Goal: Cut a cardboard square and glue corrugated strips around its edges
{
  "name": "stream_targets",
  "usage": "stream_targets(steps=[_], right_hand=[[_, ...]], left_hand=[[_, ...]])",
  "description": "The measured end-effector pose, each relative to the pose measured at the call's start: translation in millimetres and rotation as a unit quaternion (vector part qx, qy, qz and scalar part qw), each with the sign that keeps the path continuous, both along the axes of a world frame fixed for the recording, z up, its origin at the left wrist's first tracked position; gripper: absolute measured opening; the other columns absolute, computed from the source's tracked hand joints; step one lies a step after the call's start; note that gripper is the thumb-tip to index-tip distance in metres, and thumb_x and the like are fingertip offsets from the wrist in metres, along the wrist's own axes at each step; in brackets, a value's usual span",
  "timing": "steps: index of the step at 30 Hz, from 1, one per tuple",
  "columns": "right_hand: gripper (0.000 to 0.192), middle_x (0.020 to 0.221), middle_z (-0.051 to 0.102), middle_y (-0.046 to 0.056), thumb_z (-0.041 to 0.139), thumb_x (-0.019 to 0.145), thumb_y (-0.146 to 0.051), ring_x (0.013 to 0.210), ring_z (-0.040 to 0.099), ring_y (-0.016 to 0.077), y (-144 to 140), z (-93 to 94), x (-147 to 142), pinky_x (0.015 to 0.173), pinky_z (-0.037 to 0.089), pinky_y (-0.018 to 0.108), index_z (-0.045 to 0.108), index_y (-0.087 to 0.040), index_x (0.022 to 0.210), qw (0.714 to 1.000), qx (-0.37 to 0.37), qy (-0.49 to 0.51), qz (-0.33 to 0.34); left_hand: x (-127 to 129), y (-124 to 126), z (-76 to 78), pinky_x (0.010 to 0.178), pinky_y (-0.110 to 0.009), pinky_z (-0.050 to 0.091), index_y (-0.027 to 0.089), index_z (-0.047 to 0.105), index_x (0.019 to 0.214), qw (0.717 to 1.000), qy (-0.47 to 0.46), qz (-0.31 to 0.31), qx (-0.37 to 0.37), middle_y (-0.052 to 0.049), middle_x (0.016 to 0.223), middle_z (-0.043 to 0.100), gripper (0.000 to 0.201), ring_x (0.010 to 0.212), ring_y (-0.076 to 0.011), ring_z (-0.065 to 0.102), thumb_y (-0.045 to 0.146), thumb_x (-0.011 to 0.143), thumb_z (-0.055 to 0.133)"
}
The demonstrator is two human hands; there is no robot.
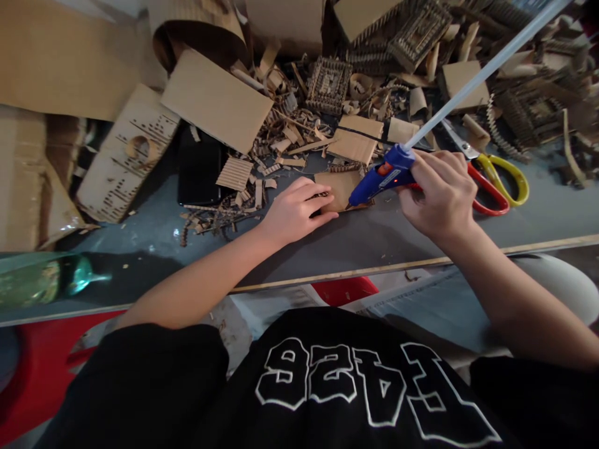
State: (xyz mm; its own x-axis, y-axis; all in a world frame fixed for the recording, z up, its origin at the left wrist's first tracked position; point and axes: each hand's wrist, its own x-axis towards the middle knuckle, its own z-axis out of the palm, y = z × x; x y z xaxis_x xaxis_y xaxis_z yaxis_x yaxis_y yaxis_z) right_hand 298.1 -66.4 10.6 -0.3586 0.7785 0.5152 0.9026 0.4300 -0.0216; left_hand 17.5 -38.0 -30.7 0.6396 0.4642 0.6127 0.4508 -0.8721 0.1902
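Observation:
My right hand (440, 193) grips a blue hot glue gun (381, 178) with a long clear glue stick (486, 68) sticking out of its back. Its nozzle points down-left at a small square of brown cardboard (341, 186) on the grey table. My left hand (297, 209) lies on that square's left edge, fingers pressing a small dark corrugated piece against it.
Red and yellow scissors (496, 181) lie just right of my right hand. A black phone (199, 168) lies to the left. Cardboard sheets (215, 100), strips and woven cardboard squares (327, 84) cover the back. A green bottle (42, 280) lies near the table's wooden front edge (374, 269).

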Motion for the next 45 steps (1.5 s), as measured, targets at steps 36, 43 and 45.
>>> stream_targets(steps=[36,43,45], right_hand=[[0.044,0.108,0.075,0.010,0.053,0.081,-0.009,0.085,0.068,0.0217,0.5,18.0,10.6,0.080,0.053,0.034,0.066,-0.013,0.123,0.988,0.141,-0.036,0.043],[0.045,0.109,0.075,0.008,0.051,0.085,-0.012,0.091,0.069,0.0220,-1.3,17.9,11.9,0.084,0.052,0.035,0.064,-0.017,0.127,0.993,0.114,-0.039,0.017],[0.043,0.110,0.075,0.008,0.050,0.086,-0.012,0.093,0.070,0.0218,-1.6,18.4,12.6,0.086,0.052,0.035,0.065,-0.017,0.126,0.994,0.097,-0.049,0.000]], left_hand=[[-0.7,0.4,-0.4,0.084,-0.038,0.062,0.011,0.074,0.102,1.000,-0.019,-0.006,-0.001,-0.012,0.107,0.077,0.032,0.093,-0.0205,0.068,0.039,0.088,0.073],[-1.5,0.4,-0.7,0.085,-0.039,0.062,0.013,0.074,0.103,1.000,-0.006,0.004,-0.010,-0.011,0.108,0.077,0.031,0.095,-0.0203,0.068,0.041,0.089,0.072],[-2.0,0.6,-1.4,0.085,-0.040,0.062,0.014,0.075,0.104,1.000,-0.003,0.004,-0.018,-0.011,0.109,0.077,0.031,0.095,-0.0204,0.068,0.042,0.090,0.071]])
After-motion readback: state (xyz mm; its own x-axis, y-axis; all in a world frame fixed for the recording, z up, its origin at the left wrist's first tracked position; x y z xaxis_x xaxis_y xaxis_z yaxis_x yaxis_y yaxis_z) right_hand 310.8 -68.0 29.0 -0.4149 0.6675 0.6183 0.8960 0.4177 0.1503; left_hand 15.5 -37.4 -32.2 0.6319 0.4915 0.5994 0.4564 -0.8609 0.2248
